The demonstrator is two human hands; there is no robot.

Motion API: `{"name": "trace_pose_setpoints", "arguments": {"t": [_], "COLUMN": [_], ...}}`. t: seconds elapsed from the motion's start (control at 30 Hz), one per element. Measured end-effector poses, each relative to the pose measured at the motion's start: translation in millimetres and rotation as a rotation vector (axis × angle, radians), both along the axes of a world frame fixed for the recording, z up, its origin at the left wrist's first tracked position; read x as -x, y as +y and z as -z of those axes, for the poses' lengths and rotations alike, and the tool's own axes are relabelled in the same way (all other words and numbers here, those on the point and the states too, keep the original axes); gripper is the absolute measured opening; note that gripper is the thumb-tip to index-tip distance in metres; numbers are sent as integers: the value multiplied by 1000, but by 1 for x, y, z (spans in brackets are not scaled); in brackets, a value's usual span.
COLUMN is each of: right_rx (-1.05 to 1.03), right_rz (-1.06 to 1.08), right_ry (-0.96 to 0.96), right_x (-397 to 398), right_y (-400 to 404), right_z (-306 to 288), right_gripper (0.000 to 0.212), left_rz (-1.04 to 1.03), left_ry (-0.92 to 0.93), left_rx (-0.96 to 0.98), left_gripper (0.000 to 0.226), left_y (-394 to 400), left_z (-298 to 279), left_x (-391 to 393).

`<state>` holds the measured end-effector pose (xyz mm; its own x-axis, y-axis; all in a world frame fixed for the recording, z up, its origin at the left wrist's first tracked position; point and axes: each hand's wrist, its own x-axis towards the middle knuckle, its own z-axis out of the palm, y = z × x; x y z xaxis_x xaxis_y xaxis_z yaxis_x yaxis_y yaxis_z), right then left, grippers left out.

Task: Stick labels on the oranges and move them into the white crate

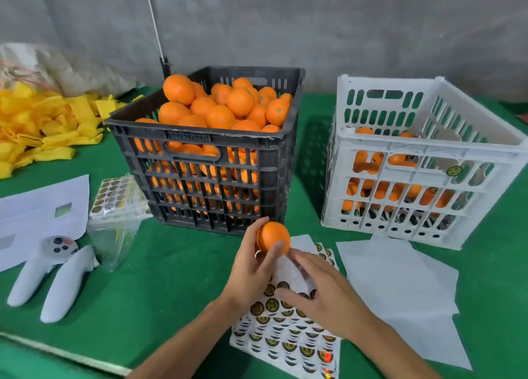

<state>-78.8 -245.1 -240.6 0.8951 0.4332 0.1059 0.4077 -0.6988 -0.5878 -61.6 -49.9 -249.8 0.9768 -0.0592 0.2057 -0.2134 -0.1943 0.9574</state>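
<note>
One orange [273,238] — stem end seemingly hidden.

Single head-worn wide-angle view, looking forward and down over a green table [160,278]. Close to near edge; both forearms enter from bottom of frame. Black crate [211,175] at centre, white crate [423,161] to the right, grey wall [314,29] far behind. Edges curve from lens distortion. No second view.

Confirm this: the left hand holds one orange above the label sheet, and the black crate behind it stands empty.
Not quite. In the head view the black slatted plastic crate is heaped with oranges, not empty. The left hand does hold the round orange above the white sheet of round labels.
</note>
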Motion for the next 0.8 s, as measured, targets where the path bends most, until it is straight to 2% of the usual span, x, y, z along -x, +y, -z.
{"name": "trace_pose_setpoints", "arguments": {"t": [0.13, 0.27, 0.47, 0.67, 0.8], "right_rx": [158, 267, 197, 144, 174], "right_rz": [-115, -148, -137, -160, -178], "right_ry": [-39, -96, -234, -242, -412], "right_x": [0, 0, 3, 7, 9], "right_y": [-3, 1, 5, 7, 8], "right_z": [-2, -1, 0, -4, -6], "right_gripper": [72, 71, 51, 45, 31], "left_rz": [-6, -9, -39, -83, -108], "left_ry": [11, 7, 4, 6, 11], "left_rx": [51, 74, 81, 115, 162], "left_gripper": [51, 55, 58, 56, 54], "left_y": [0, 2, 3, 3, 1], "left_z": [1, 4, 7, 6, 3], "left_x": [1, -1, -2, 0, 2]}}
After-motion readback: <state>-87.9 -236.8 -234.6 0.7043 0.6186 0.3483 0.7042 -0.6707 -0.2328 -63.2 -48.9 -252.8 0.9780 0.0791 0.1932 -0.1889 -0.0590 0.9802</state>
